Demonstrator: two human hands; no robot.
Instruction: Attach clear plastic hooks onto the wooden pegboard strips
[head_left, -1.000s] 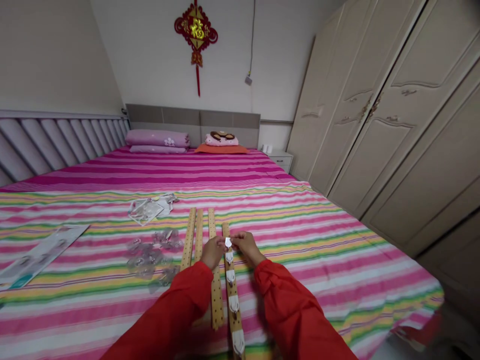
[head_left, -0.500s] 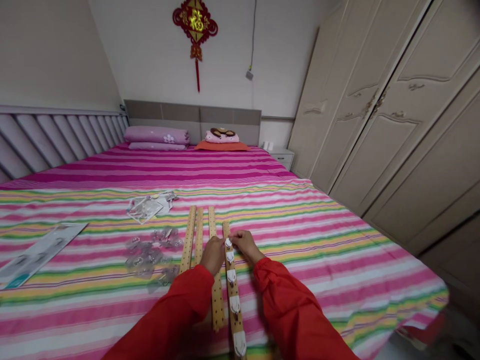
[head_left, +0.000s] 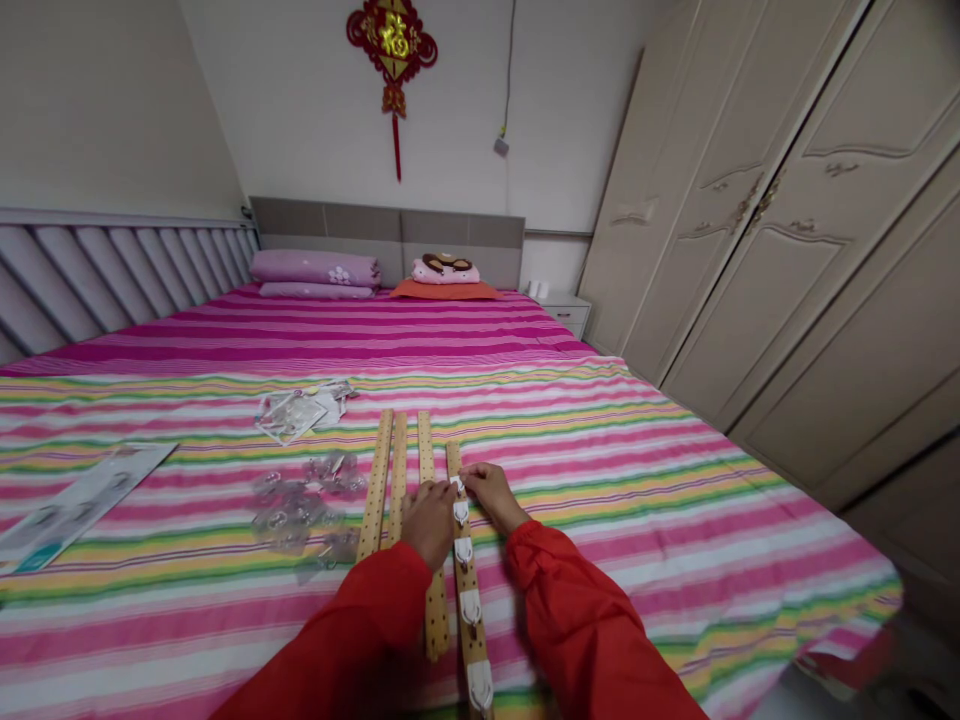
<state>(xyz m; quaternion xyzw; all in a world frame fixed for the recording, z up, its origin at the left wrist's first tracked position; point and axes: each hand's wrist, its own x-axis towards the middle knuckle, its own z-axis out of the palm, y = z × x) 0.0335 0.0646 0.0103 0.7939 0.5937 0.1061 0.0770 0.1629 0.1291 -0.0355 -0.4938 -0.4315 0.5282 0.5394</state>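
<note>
Several perforated wooden strips (head_left: 397, 462) lie side by side on the striped bedspread (head_left: 600, 470). The rightmost strip (head_left: 465, 590) carries a row of small white hooks (head_left: 470, 605). My left hand (head_left: 429, 520) and my right hand (head_left: 489, 492) meet at the farthest white hook (head_left: 457, 486), fingers pinched on it and pressing it onto the strip. Both arms wear red sleeves.
Clear plastic hooks (head_left: 300, 505) lie loose left of the strips, with opened plastic packets (head_left: 296, 412) farther back. A flat printed package (head_left: 71, 505) lies at the far left. Pillows (head_left: 315, 270) sit at the headboard. A wardrobe (head_left: 787, 230) lines the right side.
Both hands have lowered the white hook from just above the strip down onto it. My left hand has shifted slightly nearer to me.
</note>
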